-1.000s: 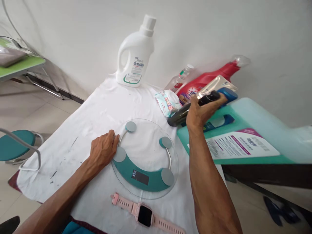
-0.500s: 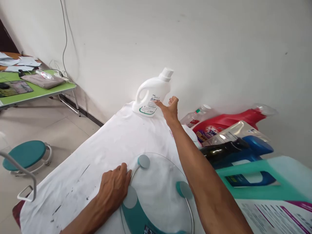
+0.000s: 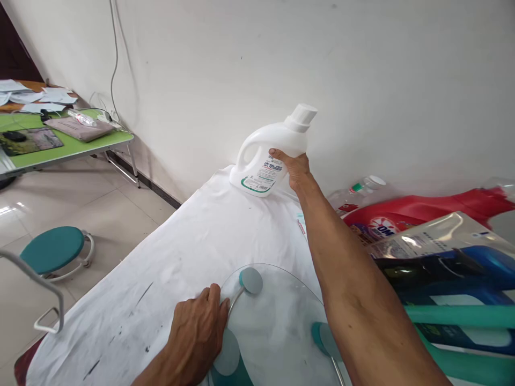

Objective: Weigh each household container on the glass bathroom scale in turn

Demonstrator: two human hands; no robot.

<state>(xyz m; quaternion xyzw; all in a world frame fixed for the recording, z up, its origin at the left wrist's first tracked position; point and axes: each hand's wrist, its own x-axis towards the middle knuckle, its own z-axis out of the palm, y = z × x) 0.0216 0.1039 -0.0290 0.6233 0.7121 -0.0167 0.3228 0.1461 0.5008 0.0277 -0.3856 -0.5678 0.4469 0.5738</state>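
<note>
White bottle [image 3: 279,139]: right hand [image 3: 298,169] grips its side, thumb across front, other fingers hidden. Glass scale [image 3: 276,321]: left hand [image 3: 200,327] touches edge, fingers curled, grip unclear.

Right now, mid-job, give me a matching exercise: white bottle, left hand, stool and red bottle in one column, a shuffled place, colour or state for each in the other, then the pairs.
Things:
1. White bottle
2. Left hand
3. Stool
4. Red bottle

Places, colours or states:
A. Teal, round-topped
B. At the edge of the glass scale
C. Lying on its side, at the right of the picture
D. Right hand on it, thumb over the label

Pairs: 1-D, 2-B, 3-A, 4-C
</note>
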